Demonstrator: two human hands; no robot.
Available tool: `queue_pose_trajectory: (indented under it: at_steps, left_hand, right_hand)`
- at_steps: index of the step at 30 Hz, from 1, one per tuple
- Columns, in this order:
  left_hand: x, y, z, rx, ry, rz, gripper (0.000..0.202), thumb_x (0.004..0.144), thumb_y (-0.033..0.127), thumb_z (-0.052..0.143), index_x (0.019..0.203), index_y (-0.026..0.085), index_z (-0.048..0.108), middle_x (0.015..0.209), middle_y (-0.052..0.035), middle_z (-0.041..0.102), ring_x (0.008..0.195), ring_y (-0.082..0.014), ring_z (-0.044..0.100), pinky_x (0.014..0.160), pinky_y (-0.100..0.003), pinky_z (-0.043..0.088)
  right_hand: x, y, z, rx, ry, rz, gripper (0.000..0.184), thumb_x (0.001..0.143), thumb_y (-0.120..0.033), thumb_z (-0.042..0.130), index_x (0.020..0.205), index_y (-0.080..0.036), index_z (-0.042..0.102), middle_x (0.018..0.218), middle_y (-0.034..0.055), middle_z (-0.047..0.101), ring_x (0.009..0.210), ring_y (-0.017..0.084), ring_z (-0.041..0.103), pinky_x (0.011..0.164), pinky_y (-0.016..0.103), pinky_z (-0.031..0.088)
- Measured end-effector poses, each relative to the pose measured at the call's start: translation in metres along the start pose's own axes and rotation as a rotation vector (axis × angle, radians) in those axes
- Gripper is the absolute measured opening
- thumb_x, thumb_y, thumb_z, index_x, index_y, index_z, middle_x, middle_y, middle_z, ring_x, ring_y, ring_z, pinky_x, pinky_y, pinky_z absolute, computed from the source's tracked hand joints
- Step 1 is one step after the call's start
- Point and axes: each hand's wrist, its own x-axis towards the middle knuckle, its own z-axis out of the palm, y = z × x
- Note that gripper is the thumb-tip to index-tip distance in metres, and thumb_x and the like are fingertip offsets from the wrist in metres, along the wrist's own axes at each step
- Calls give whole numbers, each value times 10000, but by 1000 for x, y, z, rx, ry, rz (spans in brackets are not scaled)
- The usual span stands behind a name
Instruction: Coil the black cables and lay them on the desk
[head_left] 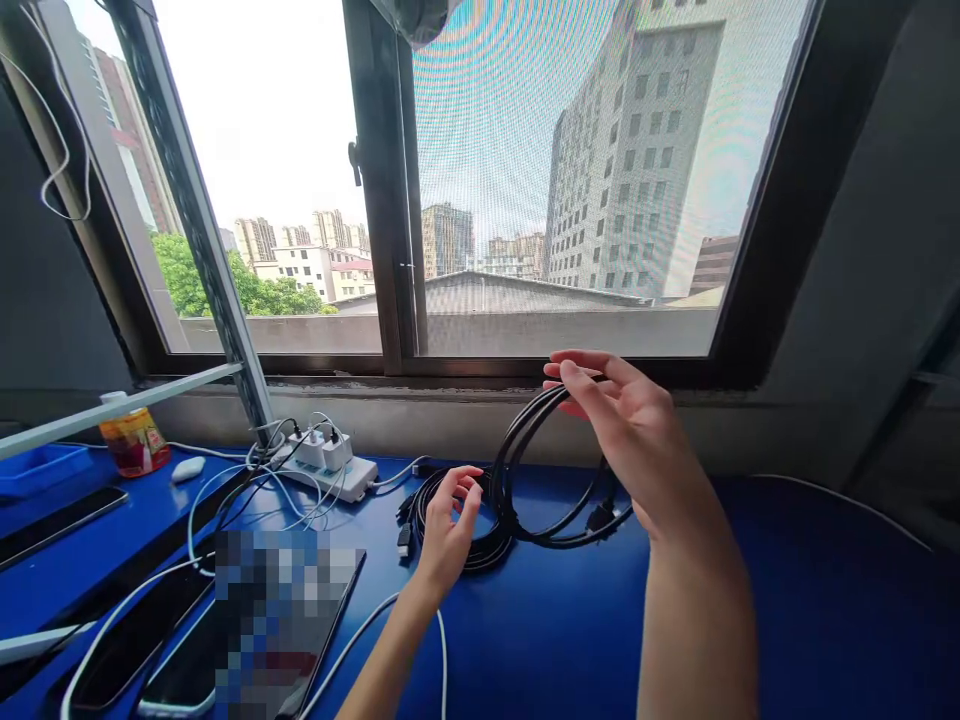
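My right hand (626, 425) is closed, with thumb and fingers pinching the top of a coiled black cable (510, 470). That coil hangs above the blue table, and a dark connector (600, 516) shows at its lower right. Lower and to the left, my left hand (451, 520) is loosely curled, its thumb apart from the fingertips and nothing visible between them. Behind and beneath it, a second coiled black cable (480, 562) lies on the table, its plug ends (405, 540) at the left side. The hanging loop partly overlaps this second coil in view.
A white power strip (337, 472) with chargers and tangled cords stands left of the coils. Nearer are a dark flat device (322, 610), partly pixelated, and a phone (187, 650). A jar (135, 440), a blue tray (45, 468) and a metal shelf post (202, 240) are at left.
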Motion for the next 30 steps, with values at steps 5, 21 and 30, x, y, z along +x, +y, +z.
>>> queue_pose_trajectory:
  at_steps: [5, 21, 30]
  left_hand:
    - [-1, 20, -7, -292, -115, -67, 593, 852, 635, 292, 861, 195, 689, 888, -81, 722, 868, -226, 624, 807, -356, 471]
    - [12, 144, -11, -702, -230, -176, 383, 765, 594, 587, 804, 236, 456, 394, 121, 366, 256, -35, 221, 261, -166, 167]
    - [34, 134, -27, -638, -179, -309, 437, 894, 487, 430, 1221, 224, 550, 433, 88, 425, 247, -82, 360, 247, -194, 259]
  right_hand:
    - [0, 3, 10, -7, 0, -38, 372, 681, -480, 619, 889, -177, 674, 942, 66, 671, 773, 141, 611, 710, 275, 519]
    - [-22, -17, 8, -56, -151, 58, 780, 797, -761, 463, 1303, -178, 577, 821, 78, 688, 687, 187, 670, 586, 244, 538]
    - [-27, -22, 18, -137, -357, 8, 435, 748, -459, 664, 1090, -196, 711, 752, 31, 690, 543, 157, 640, 497, 225, 523]
